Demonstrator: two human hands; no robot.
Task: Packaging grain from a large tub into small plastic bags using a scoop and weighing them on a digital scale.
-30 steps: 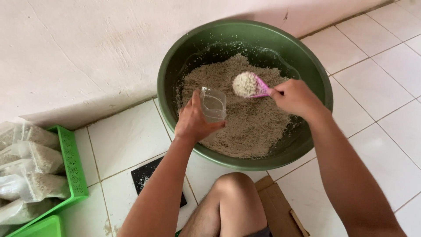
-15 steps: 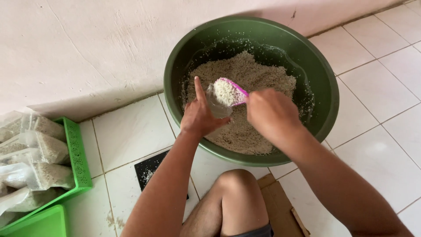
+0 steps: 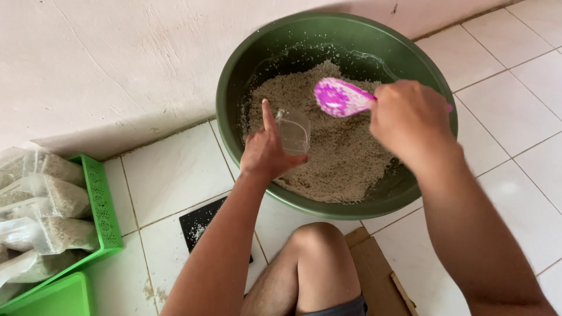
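A large green basin (image 3: 410, 55) on the tiled floor holds a heap of pale grain (image 3: 345, 158). Over the grain, my left hand (image 3: 266, 149) holds a small clear plastic bag (image 3: 294, 131) open, index finger pointing up. My right hand (image 3: 410, 120) grips the handle of a pink scoop (image 3: 339, 98), whose bowl is turned over just right of the bag's mouth and looks empty.
A green plastic crate (image 3: 99, 205) at the left holds several filled clear bags of grain (image 3: 52, 199). A dark flat tile (image 3: 202, 225) lies on the floor by my left forearm. My bare knee (image 3: 319, 263) and a piece of cardboard (image 3: 380, 278) are at the bottom. A pale wall runs behind the basin.
The scoop came up full of grain, moved left to the bag and tipped. It now shows its empty pink bowl. My left hand stayed on the bag.
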